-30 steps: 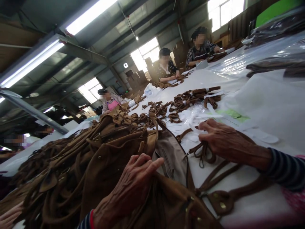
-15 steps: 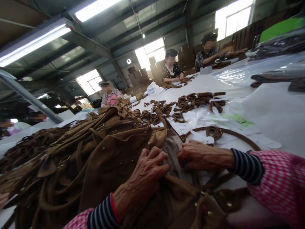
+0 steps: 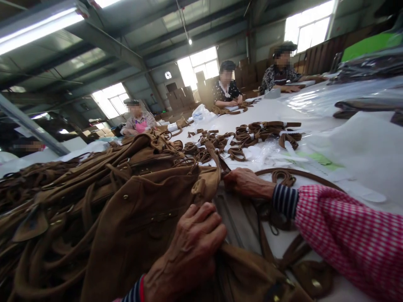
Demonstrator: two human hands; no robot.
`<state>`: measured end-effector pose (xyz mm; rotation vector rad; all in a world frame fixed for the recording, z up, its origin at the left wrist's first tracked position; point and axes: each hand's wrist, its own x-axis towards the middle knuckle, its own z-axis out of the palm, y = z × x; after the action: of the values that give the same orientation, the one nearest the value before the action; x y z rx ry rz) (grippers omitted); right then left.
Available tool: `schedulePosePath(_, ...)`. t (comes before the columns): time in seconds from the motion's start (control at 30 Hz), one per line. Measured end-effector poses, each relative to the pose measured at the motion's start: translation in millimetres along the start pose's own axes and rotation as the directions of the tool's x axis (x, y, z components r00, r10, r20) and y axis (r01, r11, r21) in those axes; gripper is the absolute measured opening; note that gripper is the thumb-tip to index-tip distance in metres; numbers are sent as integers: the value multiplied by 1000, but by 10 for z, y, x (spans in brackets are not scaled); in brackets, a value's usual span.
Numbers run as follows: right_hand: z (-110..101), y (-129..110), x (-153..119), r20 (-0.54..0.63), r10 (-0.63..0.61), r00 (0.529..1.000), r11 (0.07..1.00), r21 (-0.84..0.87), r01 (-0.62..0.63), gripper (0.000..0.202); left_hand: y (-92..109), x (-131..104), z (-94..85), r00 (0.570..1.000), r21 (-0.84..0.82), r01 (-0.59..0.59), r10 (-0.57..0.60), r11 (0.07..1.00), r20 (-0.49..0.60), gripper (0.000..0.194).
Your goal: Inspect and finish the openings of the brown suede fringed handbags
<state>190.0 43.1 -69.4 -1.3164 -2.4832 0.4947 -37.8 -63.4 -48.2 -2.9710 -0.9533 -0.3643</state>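
A brown bag (image 3: 126, 235) lies in front of me, its mouth spread so that the grey lining (image 3: 237, 216) shows. My left hand (image 3: 197, 241) is closed on the near edge of that opening, fingers curled and the thumb hidden. At the far end of the mouth, my right hand (image 3: 247, 182) is closed on the bag's edge beside the zipper (image 3: 219, 170); its fingertips are partly hidden. A front part of the bag (image 3: 255, 268) with metal fittings folds toward me, below both hands.
More brown bags with looped handles (image 3: 47, 260) heap up on the left. Bundled brown straps (image 3: 258, 134) and white tags lie on the white table (image 3: 315, 113) ahead. A long strap (image 3: 308, 174) curves behind my right arm. Co-workers (image 3: 226, 90) sit across the table.
My right hand has moved forward and slightly left along the bag's opening, to its far end. My left hand stays on the bag's edge, a little lower. More lining shows.
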Motion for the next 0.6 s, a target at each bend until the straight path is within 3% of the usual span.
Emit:
schedulePosePath(0.07, 8, 60, 5, -7, -28, 1000, 999, 47, 28, 17, -43, 33, -59, 992, -15, -25, 27, 1000, 122, 22)
schedulePosePath(0.13, -32, 153, -72, -109, -90, 990, 994, 50, 96, 17, -88, 74, -112, 974, -49, -60, 69, 997, 215, 25)
schedulePosePath(0.2, -156, 266, -233, -261, -143, 955, 989, -1, 148, 18, -119, 126, -154, 956, -74, -75, 93, 994, 277, 26)
schedulePosePath(0.27, -350, 374, -476, -330, -134, 934, 991, -27, 133, 20, -129, 196, -178, 945, -79, -80, 101, 994, 312, 24)
schedulePosePath(0.4, -624, 510, -1061, -162, -113, 980, 993, 2, 115, 30, -106, 386, -223, 913, -32, -155, 156, 987, 377, 19)
schedulePosePath(0.47, -573, 543, -1273, -92, -139, 986, 990, -43, 135, 41, -92, 470, -295, 894, 15, -206, 182, 979, 410, 20)
schedulePosePath(0.6, -263, 551, -1345, -142, -76, 987, 977, -209, 45, 46, -61, 533, -562, 894, 81, -234, 182, 969, 410, 28)
